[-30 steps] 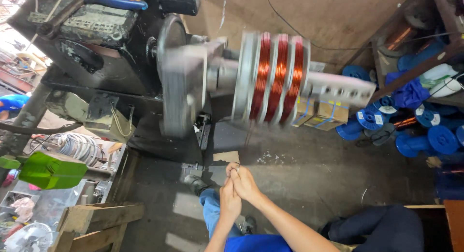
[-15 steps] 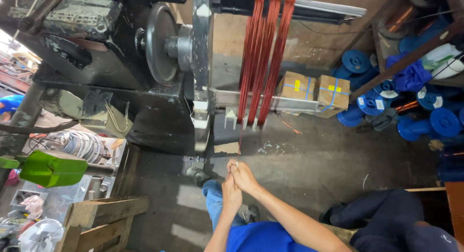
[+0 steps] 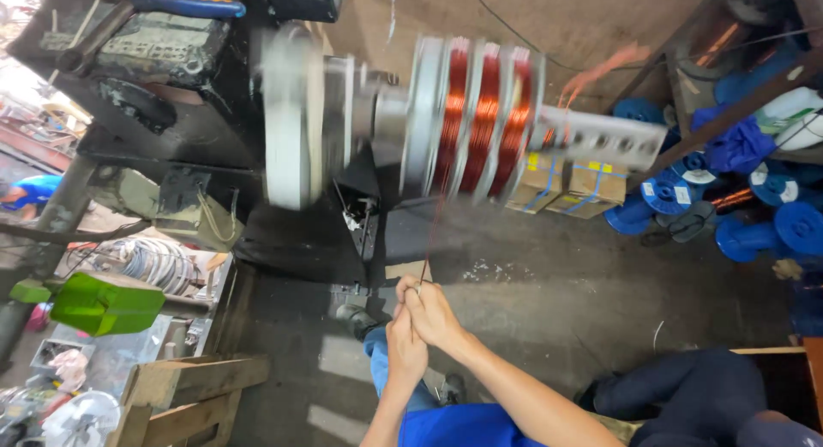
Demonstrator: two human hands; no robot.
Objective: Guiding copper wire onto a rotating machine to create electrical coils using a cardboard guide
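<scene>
Both hands, left hand (image 3: 403, 348) and right hand (image 3: 433, 314), pinch copper wire (image 3: 433, 233) feeding the spinning coil former (image 3: 480, 121) above them; winding underway, steady tension needed.

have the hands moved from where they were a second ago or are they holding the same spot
No. Both hands, left and right, stay clasped together around the copper wire, in the same spot over the grey floor below the winding machine, whose former keeps turning.
</scene>
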